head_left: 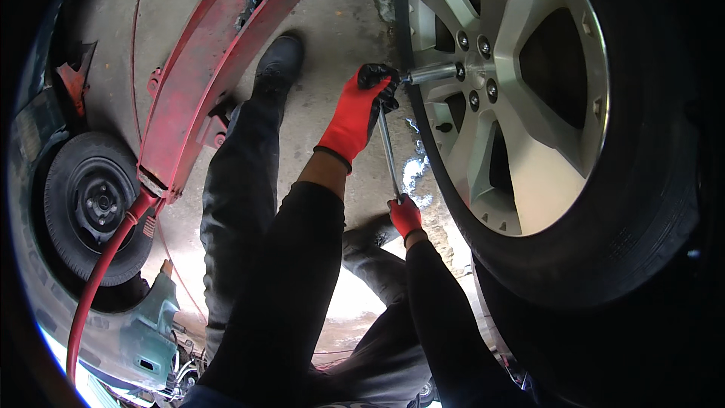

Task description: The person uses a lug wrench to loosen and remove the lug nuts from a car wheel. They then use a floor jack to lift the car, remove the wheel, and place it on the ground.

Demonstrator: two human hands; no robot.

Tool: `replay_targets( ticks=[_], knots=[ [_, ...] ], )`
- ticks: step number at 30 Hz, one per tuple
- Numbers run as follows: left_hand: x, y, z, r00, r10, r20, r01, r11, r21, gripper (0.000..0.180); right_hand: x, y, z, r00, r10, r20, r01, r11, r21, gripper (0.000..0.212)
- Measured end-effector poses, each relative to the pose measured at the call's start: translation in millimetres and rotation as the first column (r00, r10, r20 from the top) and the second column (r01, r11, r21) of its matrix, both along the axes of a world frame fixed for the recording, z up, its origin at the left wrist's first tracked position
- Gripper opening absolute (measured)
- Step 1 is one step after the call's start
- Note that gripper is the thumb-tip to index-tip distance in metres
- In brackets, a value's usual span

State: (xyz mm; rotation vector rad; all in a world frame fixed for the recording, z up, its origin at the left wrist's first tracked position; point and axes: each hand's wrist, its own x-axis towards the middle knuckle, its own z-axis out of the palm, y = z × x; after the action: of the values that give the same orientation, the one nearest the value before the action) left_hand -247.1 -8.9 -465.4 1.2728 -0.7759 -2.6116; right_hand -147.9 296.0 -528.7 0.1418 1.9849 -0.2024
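A silver socket wrench reaches toward the wheel, its long socket (pixel 434 73) seated over one of the lug nuts near the hub. Several other lug nuts (pixel 492 91) show around the centre of the silver alloy wheel (pixel 544 162). My left hand (pixel 368 102), in a red and black glove, is closed around the wrench's head beside the socket. From there the thin handle (pixel 388 147) slants down toward me. At its lower end my right hand (pixel 405 214), gloved in red, is wrapped round the handle.
Left of my outstretched leg (pixel 238 189) stands a heavy red metal beam (pixel 192 75), with a red bar (pixel 106 264) curving from its near end. Farther left is a green vehicle body (pixel 147 332) with a black steel wheel (pixel 98 204). A thin red cable (pixel 138 38) crosses the concrete floor (pixel 340 23).
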Motion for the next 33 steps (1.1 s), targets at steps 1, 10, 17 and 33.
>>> replay_targets(
  ticks=[1,10,17,33],
  knots=[
    [0,3,0,0.996,0.006,-0.086,-0.004,1.000,0.015,0.017,2,1,3,1.000,0.010,0.011,-0.010,1.000,-0.002,0.042],
    [-28,14,13,0.962,-0.240,0.131,0.273,0.852,-0.447,0.020,-21,-42,-73,0.988,-0.134,0.072,0.151,0.907,-0.392,0.036],
    [-32,11,17,0.949,-0.270,0.162,0.310,0.897,-0.317,0.015,-15,-46,-69,0.908,-0.409,0.090,0.402,0.792,-0.460,0.025],
    [-38,41,1,0.964,-0.076,0.254,0.231,0.707,-0.668,0.025,-11,-26,-85,0.910,-0.414,-0.014,0.363,0.813,-0.455,0.044]
  ],
)
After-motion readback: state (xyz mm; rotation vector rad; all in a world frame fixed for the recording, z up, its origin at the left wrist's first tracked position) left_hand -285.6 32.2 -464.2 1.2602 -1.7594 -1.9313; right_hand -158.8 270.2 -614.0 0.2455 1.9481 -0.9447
